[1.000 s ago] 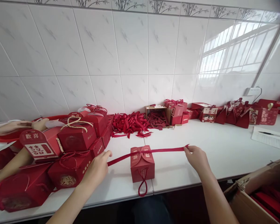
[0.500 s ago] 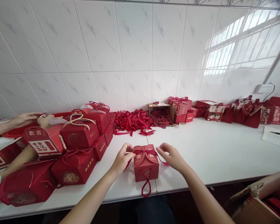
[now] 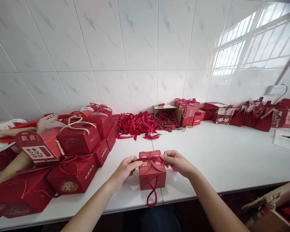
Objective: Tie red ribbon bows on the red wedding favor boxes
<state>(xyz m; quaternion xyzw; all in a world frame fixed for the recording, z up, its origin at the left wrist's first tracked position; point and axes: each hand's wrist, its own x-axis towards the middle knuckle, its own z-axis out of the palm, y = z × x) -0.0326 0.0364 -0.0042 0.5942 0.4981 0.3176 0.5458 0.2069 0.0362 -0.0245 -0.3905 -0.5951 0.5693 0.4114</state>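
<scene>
A small red gift box (image 3: pixel 152 178) stands upright on the white table before me, its curved top flaps closed. Across its top runs a red ribbon (image 3: pixel 151 158), crossed or knotted at the middle. My left hand (image 3: pixel 127 167) pinches the ribbon at the box's left top edge. On the opposite side my right hand (image 3: pixel 175 161) pinches the ribbon between thumb and fingers, a loose end showing below it. A twisted red cord handle (image 3: pixel 151 198) hangs from the box's front in a loop over the table's front edge.
Stacked red gift boxes (image 3: pixel 72 174) fill the left, with another person's arms (image 3: pixel 21 161) behind them. A ribbon pile (image 3: pixel 136 124) and an open carton (image 3: pixel 168 119) lie near the wall. Further boxes (image 3: pixel 222 116), paper (image 3: pixel 286 140) and a carton (image 3: pixel 268 209) are rightward.
Both hands have closed in on the ribbon, and its ends are now pinched beside the top of the box. The other person's arms have shifted at the left. My view has moved slightly.
</scene>
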